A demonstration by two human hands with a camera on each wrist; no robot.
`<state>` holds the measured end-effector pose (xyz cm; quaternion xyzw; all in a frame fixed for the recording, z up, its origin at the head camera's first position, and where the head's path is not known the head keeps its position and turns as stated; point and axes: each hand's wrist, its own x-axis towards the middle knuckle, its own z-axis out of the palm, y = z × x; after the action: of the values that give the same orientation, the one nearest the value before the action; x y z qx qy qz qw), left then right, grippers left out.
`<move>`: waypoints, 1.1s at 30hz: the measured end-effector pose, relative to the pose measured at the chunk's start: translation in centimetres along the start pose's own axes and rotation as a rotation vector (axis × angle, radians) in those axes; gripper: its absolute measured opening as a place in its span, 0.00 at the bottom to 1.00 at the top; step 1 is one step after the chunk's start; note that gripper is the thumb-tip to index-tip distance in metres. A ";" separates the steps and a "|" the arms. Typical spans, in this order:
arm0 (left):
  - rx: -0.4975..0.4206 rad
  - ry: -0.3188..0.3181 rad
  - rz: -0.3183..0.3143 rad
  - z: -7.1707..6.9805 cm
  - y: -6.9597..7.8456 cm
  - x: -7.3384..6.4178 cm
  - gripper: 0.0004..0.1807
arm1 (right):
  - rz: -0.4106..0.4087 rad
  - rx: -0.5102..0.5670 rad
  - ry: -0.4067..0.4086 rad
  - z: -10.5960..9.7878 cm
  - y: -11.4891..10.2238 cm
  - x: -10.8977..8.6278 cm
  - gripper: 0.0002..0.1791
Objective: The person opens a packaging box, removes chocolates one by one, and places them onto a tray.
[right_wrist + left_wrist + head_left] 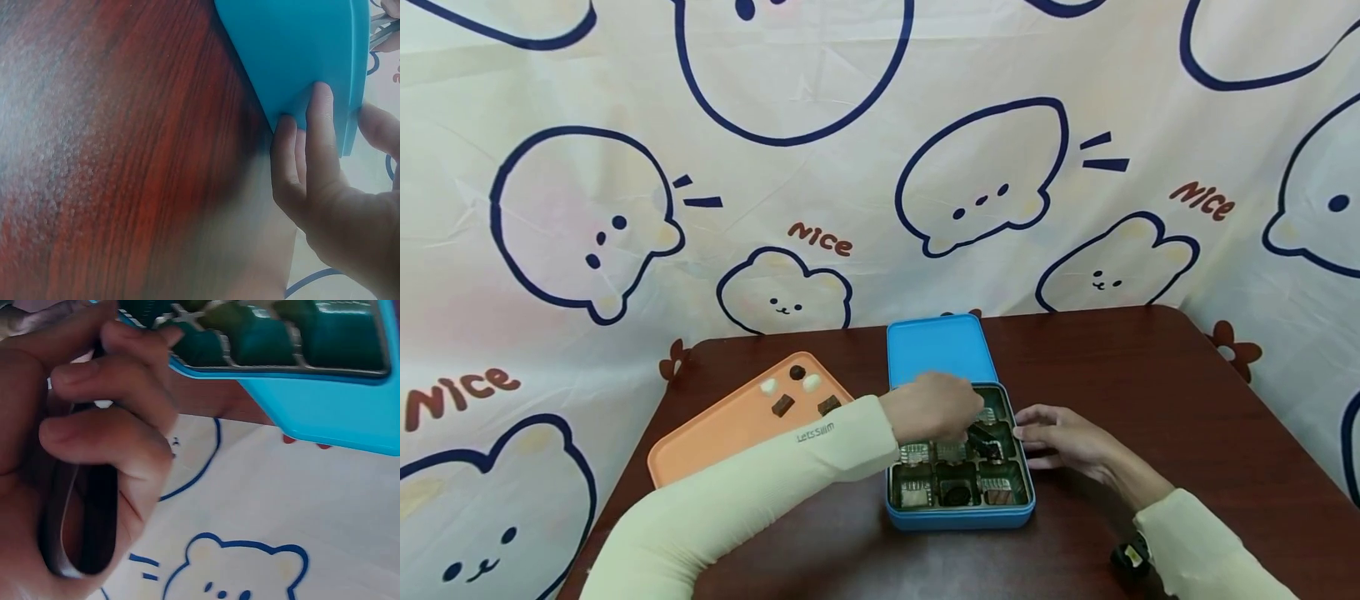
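My left hand [934, 407] reaches over a blue box [958, 522], its curled fingers holding metal tongs [62, 531] with a bent end in the palm. The dark tongs' ends [987, 442] point down into a right-hand compartment; whether they pinch anything, I cannot tell. Inside the box is a divided insert. A pale piece [916, 495], a dark piece [957, 497] and a brown piece [997, 493] lie in its front row. At the box's right wall, my right hand [1071, 442] rests extended fingertips on the side, thumb by the rim [378, 128].
The box's blue lid [942, 350] lies opened back behind it. On the left, partly behind the left sleeve, an orange tray [711, 442] bears several small dark and white pieces. A small black device [1130, 557] shows beside the right sleeve. A printed cloth surrounds the brown table [1120, 367].
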<state>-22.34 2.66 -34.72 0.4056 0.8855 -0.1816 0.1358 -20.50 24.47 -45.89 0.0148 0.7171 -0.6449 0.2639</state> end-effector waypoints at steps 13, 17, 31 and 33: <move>0.111 -0.008 -0.021 0.2 1.6 1.2 0.16 | 0.000 0.003 -0.014 0.0 -0.3 -0.1 0.31; 0.147 0.009 0.002 0.3 1.8 1.3 0.11 | -0.004 0.005 -0.019 -0.1 -0.2 -0.2 0.31; 0.262 0.095 0.017 1.0 1.6 1.0 0.12 | -0.017 0.008 -0.037 -0.3 0.0 0.0 0.33; 0.259 0.095 0.018 1.0 1.6 0.9 0.11 | -0.021 0.007 -0.041 -0.3 0.0 0.0 0.32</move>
<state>-21.60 3.79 -36.34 0.4358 0.8564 -0.2736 0.0421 -20.55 24.72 -45.89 -0.0052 0.7092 -0.6505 0.2716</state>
